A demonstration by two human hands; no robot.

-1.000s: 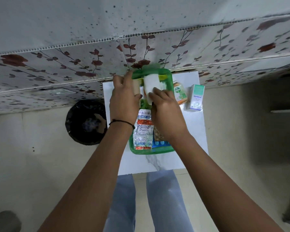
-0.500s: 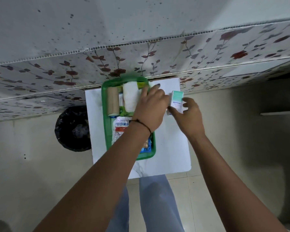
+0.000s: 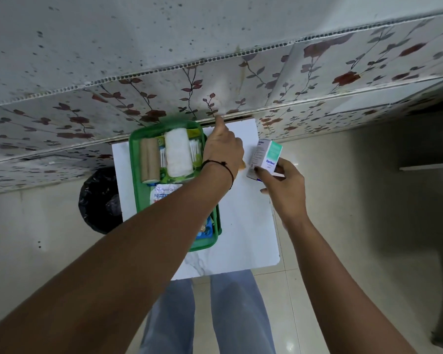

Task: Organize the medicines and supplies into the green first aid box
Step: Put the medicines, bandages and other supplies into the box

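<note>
So the green first aid box [image 3: 134, 180] sits on the left part of a small white desk [image 3: 243, 226] that's pushed up against a wall with a red leaf pattern [image 3: 215, 80]. In the far end of the box there's a tan bandage roll [image 3: 149, 159] lying along the left side, a fat white gauze roll [image 3: 178, 152] just to its right, and some cotton swabs [image 3: 162, 157] squeezed between the two, with more swabs poking out on the other side of the gauze. Below those you can see a white sachet with red print [image 3: 161, 192], and near the close end a bit of blue blister pack [image 3: 205, 229], though the left forearm covers most of that area. The left hand [image 3: 221, 149] reaches across the box's right rim, over the bare desk beside it, index finger stretched toward the wall and the rest of the fingers curled down; there's a sliver of something orange under it, but honestly I can't tell if it's gripping that or not. The right hand [image 3: 283, 190] is clamped on a small white and teal carton marked Optibex [image 3: 265, 158], pinched at its lower end and held tilted above the right side of the desk, well clear of the box. A black bin [image 3: 97, 200] stands on the floor left of the desk, and the person's jeans [image 3: 207, 315] show below.
</note>
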